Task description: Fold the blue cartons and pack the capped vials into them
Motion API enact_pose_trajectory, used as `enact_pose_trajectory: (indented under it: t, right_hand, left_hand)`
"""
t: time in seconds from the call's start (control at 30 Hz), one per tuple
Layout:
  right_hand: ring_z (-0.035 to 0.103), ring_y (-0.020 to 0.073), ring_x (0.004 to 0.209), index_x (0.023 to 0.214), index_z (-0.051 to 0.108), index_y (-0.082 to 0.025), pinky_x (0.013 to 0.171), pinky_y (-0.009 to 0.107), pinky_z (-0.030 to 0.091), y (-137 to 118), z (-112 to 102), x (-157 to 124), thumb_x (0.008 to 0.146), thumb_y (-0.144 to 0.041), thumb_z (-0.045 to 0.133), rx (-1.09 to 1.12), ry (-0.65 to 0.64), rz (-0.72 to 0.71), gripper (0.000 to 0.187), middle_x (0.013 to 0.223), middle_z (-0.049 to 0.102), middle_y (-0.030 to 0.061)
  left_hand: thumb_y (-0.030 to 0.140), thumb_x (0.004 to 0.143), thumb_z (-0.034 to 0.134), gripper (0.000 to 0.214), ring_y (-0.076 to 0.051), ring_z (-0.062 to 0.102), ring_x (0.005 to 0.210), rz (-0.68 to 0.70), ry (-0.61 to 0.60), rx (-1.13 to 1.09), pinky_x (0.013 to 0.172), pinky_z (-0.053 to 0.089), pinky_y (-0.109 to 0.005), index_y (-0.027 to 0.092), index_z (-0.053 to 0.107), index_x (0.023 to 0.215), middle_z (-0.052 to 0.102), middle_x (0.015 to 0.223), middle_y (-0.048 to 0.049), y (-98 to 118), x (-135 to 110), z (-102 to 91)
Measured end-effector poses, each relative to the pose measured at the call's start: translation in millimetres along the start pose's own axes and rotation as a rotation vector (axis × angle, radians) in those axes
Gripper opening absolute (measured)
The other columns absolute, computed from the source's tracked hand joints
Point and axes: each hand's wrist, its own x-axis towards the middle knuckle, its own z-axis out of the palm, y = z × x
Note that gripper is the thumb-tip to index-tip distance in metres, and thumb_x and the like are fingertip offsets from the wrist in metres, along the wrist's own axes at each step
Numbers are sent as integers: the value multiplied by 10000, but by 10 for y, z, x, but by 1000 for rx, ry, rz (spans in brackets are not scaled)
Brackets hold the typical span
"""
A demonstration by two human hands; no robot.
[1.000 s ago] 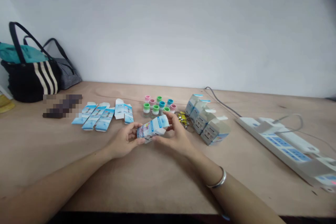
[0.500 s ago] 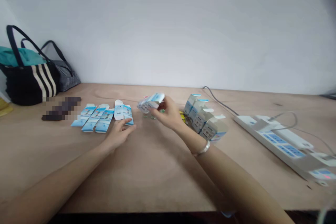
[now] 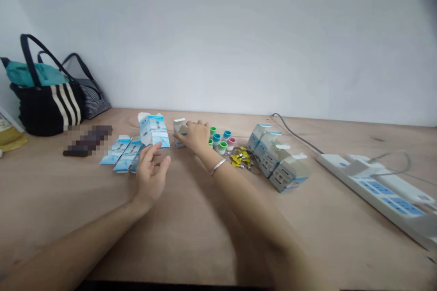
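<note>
Right hand (image 3: 197, 135), frame center: thumb across the upright box (image 3: 180, 128), fingers hidden, can't tell if gripping. Left hand (image 3: 150, 179) loose, grasping nothing, near carton (image 3: 155, 132) left of center. Box beside jars (image 3: 222, 146), probably for easy reach.

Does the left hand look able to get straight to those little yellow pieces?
Probably not: the right forearm lies between the left hand and the yellow pieces, so a detour over or around it seems needed.
</note>
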Motion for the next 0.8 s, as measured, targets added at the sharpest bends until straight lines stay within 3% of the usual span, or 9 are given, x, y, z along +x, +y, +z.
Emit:
enact_pose_trajectory:
  t: [0.17, 0.27, 0.37, 0.47, 0.6, 0.7, 0.8]
  right_hand:
    - [557, 248, 920, 973, 613, -151, 830, 374, 374, 373, -281, -207, 856, -511, 473, 302, 324, 19, 403, 928, 660, 115]
    - [568, 194, 816, 931, 601, -175, 748, 322, 426, 728, -450, -420, 897, -478, 405, 547, 450, 53, 362, 870, 635, 78]
    - [558, 166, 745, 930, 595, -198, 687, 298, 443, 1060, -534, -648, 910, -506, 359, 741, 491, 169, 389, 819, 611, 44]
    - [552, 152, 670, 875, 604, -206, 633, 290, 446, 1226, -574, -847, 910, -527, 345, 846, 406, 185, 414, 771, 606, 31]
    - [595, 199, 809, 893, 632, -196, 754, 340, 458, 1083, -644, -1043, 776, -523, 606, 711, 78, -132, 348, 875, 655, 60]
    - [579, 271, 989, 1077, 629, -198, 873, 407, 420, 857, -681, -1135, 627, -559, 724, 511, -179, -365, 584, 1059, 652, 101]
    - [571, 308, 1042, 1185, 586, -191, 871, 415, 426, 717, -663, -1182, 543, -594, 754, 420, -323, -397, 776, 1152, 628, 126]
  left_hand:
    - [321, 795, 597, 163, -174, 594, 890, 267, 18, 123, 843, 492, -320, 211, 641, 907, 593, 997, -46, 13, -52, -42]
    - [279, 788, 607, 81, -175, 619, 873, 365, -149, 174, 852, 488, -318, 217, 615, 839, 645, 877, -29, -15, -103, -60]
    - [239, 787, 592, 81, -173, 638, 848, 392, -358, 195, 819, 494, -302, 220, 610, 864, 676, 851, -30, -68, -85, -70]
    - [192, 795, 544, 109, -171, 643, 843, 420, -622, 167, 804, 487, -292, 232, 636, 840, 688, 862, -30, -116, 18, -94]
    - [126, 761, 496, 169, -174, 642, 825, 403, -906, 201, 790, 482, -298, 223, 635, 764, 688, 835, -28, -174, 153, -129]
    - [94, 721, 483, 180, -180, 638, 830, 387, -984, 216, 795, 474, -303, 214, 618, 727, 684, 833, -31, -205, 184, -137]
    - [93, 674, 497, 169, -188, 627, 824, 340, -992, 190, 795, 468, -310, 216, 604, 717, 674, 834, -31, -199, 179, -146]
